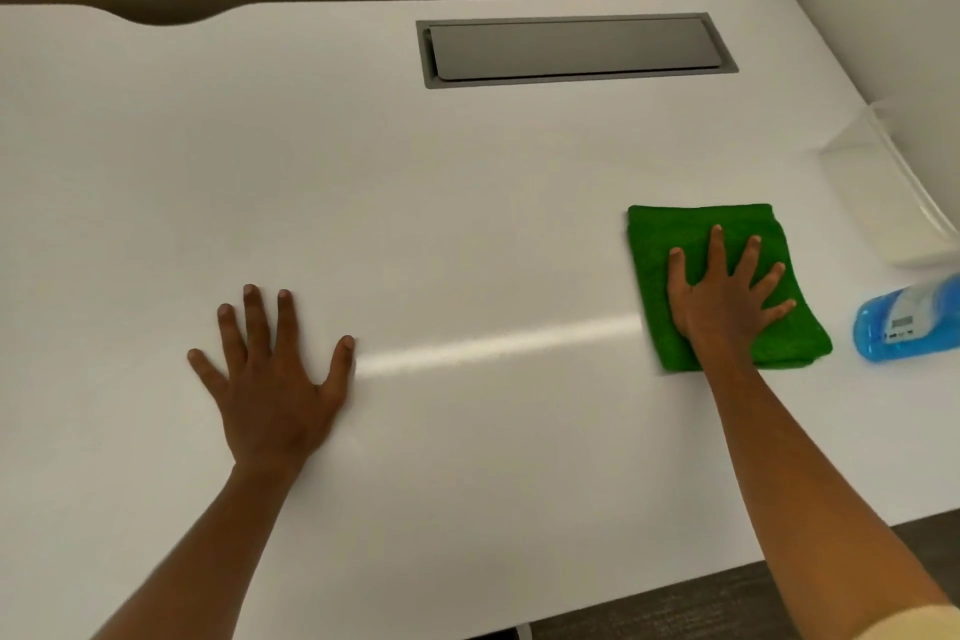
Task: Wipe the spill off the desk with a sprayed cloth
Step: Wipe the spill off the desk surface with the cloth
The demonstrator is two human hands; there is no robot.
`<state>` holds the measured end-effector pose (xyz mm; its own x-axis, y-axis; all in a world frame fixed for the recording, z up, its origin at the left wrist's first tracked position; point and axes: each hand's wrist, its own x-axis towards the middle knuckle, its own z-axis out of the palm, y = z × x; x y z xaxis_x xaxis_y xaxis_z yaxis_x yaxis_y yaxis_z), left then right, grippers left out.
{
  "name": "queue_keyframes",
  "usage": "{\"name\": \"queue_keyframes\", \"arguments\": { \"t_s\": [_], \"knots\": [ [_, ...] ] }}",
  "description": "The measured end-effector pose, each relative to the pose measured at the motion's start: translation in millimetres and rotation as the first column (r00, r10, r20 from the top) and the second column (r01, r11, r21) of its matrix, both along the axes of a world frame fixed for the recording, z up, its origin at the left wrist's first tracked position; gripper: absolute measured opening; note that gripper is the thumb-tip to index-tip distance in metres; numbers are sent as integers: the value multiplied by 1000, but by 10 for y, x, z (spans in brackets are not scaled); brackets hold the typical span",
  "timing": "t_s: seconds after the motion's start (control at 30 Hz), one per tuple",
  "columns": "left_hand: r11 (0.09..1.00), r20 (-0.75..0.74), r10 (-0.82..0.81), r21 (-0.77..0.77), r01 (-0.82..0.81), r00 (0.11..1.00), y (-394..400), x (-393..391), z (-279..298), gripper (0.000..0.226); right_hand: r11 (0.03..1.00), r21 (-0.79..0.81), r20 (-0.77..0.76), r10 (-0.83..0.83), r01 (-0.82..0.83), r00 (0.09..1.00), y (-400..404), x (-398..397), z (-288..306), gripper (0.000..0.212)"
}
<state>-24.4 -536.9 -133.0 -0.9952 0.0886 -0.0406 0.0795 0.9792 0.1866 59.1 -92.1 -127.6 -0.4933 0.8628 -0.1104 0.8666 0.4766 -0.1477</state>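
A folded green cloth [675, 224] lies on the white desk [415, 198] at the right. My right hand [727, 296] presses flat on top of the cloth with fingers spread. My left hand [275, 369] rests palm down on the bare desk at the left, fingers apart, holding nothing. A pale shiny streak [493, 343] runs across the desk between the two hands. I cannot make out a distinct spill. A blue spray bottle [904, 322] stands at the right edge, just right of the cloth.
A grey cable hatch [571, 48] is set into the desk at the back. A clear plastic holder [893, 192] sits at the right by the partition wall. The desk's front edge runs diagonally at lower right, with dark floor [779, 587] below.
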Motion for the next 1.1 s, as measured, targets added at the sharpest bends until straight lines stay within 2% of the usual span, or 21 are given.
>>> {"name": "queue_keyframes", "arguments": {
  "t_s": [0.27, 0.6, 0.87, 1.1],
  "knots": [
    [1000, 11, 10, -1, -10, 1000, -1, -13, 11, 87, 999, -6, -11, 42, -42, 999, -90, -747, 20, 79],
    [1000, 22, 14, 1, -14, 1000, 7, -17, 24, 87, 970, 9, 2, 242, -242, 970, -707, -1601, 7, 79],
    [1000, 33, 16, 3, -16, 999, 0, -26, 14, 86, 876, 2, -2, 483, -483, 876, -1618, -1974, 18, 79],
    [1000, 34, 17, -6, -17, 999, -5, -33, 7, 84, 770, -15, -71, 635, -638, 769, -2466, -1905, 43, 77]
  ]
}}
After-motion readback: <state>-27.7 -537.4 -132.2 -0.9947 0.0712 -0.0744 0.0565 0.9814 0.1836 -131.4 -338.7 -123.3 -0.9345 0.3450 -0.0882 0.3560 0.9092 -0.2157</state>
